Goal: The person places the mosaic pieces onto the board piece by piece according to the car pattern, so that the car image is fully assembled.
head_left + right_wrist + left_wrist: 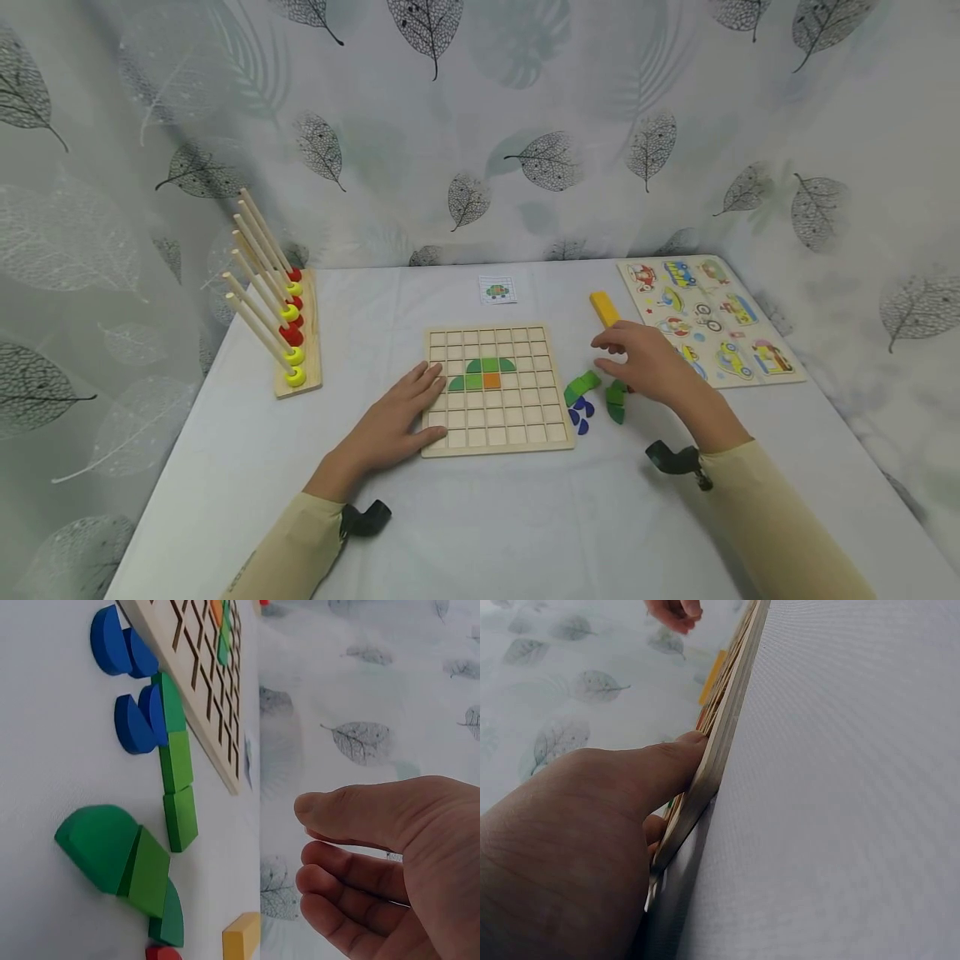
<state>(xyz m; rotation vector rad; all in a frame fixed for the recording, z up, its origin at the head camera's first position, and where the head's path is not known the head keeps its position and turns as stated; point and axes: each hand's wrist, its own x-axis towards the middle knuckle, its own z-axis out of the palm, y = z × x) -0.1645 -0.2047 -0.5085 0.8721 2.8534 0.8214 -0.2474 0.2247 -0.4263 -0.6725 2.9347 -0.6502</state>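
Observation:
A square wooden grid board (517, 417) lies on the table, with several green tiles (490, 365) and one orange tile (491, 381) in its cells. My left hand (397, 417) rests along the board's left edge, and its thumb (667, 761) touches the near corner side. Off the table, right of the board, my right hand (648, 358) hovers with loosely bent fingers and nothing visible in it. Below it lie green pieces (180, 817), more green pieces (105, 844) and blue half-round pieces (110, 641). A red piece (163, 952) shows partly at the frame's bottom.
A yellow block (603, 309) lies beyond my right hand, beside a picture puzzle board (712, 312). At the left stands a wooden peg rack (311, 333) with red and yellow beads. A small picture card (497, 290) lies behind the grid board. A leaf-patterned curtain (405, 133) hangs behind.

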